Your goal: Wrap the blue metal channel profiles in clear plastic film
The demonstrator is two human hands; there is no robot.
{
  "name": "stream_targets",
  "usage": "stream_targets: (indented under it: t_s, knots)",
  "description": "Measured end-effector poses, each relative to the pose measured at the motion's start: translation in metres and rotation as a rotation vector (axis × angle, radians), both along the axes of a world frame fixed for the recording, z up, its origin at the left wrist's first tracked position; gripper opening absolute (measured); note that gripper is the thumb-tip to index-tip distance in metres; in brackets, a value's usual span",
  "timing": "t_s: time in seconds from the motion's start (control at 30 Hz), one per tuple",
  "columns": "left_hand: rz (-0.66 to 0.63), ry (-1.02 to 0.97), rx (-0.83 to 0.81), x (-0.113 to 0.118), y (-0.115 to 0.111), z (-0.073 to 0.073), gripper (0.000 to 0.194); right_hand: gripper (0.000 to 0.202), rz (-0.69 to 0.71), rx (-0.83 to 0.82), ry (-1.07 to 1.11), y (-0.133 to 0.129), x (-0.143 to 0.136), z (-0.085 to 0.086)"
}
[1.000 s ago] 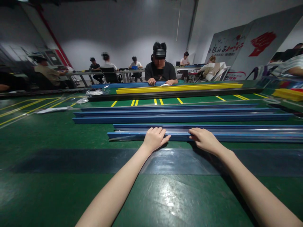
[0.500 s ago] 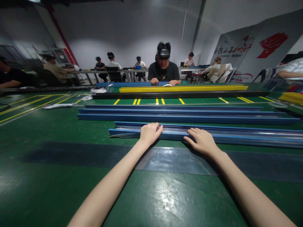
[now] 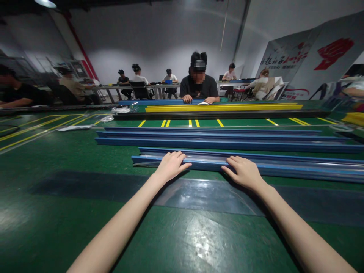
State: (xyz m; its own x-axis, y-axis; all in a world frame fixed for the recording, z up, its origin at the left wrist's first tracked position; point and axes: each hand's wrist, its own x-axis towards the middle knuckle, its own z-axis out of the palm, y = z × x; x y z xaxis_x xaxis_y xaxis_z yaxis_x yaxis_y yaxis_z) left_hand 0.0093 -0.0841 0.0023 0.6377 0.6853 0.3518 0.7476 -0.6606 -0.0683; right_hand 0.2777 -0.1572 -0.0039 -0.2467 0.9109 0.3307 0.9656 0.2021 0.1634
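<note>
The nearest blue channel (image 3: 204, 165) lies across the green table, with clear film showing inside its trough. My left hand (image 3: 171, 166) rests over its front wall near the left end, fingers over the rim and thumb apart in front. Farther right, my right hand (image 3: 241, 171) sits on the same front wall, fingers over the edge and thumb spread. Both hands touch the channel without closing round it. A wide transparent strip (image 3: 199, 193) lies flat on the table under my forearms.
Behind are more blue channels (image 3: 216, 143), a black one (image 3: 216, 114) and a yellow one (image 3: 222, 108). Crumpled clear plastic (image 3: 121, 110) lies at the back left. Across the table sits a person (image 3: 199, 85); others sit farther off.
My left hand has slid left along the channel, and its thumb and fingers have spread. My right hand stays at about the same place on the channel. The view has shifted slightly.
</note>
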Motion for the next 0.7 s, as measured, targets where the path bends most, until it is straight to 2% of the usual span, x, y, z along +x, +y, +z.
stream_targets:
  t_s: [0.13,0.3,0.7]
  knots:
    - [-0.004,0.007,0.107,-0.014,0.001,-0.009,0.033,0.038,0.006,0.005,0.013,0.0,0.0,-0.001]
    - [-0.032,-0.057,0.162,-0.017,0.002,-0.018,0.031,0.038,0.003,0.015,0.028,-0.001,0.0,-0.001]
    - [-0.024,-0.095,0.155,-0.014,0.001,-0.021,0.031,0.039,-0.018,-0.035,0.026,-0.001,0.001,0.002]
